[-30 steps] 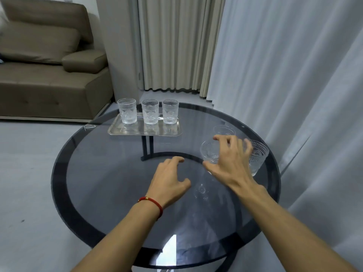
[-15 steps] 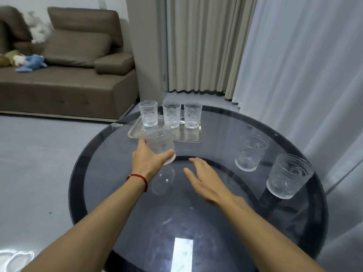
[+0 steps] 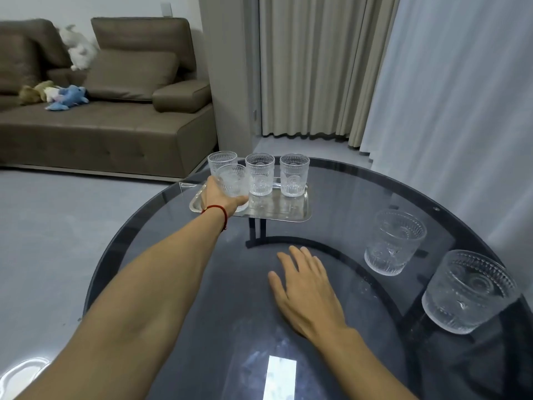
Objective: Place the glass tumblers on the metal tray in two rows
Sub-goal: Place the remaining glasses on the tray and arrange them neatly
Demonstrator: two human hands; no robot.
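The metal tray lies at the far side of the round glass table. Three glass tumblers stand along its back edge: left, middle and right. My left hand is closed around a fourth tumbler, which is over the tray's front left corner, in front of the left back tumbler. My right hand rests flat and empty on the table, fingers apart. Two more tumblers stand on the table at the right.
The dark round glass table has a black rim and a black frame beneath it. A brown sofa with soft toys stands at the back left. Curtains hang close behind the table's right side.
My left hand carried the tumbler from the table's middle forward to the tray's front left corner. My right hand settled flat on the glass. The camera moved closer.
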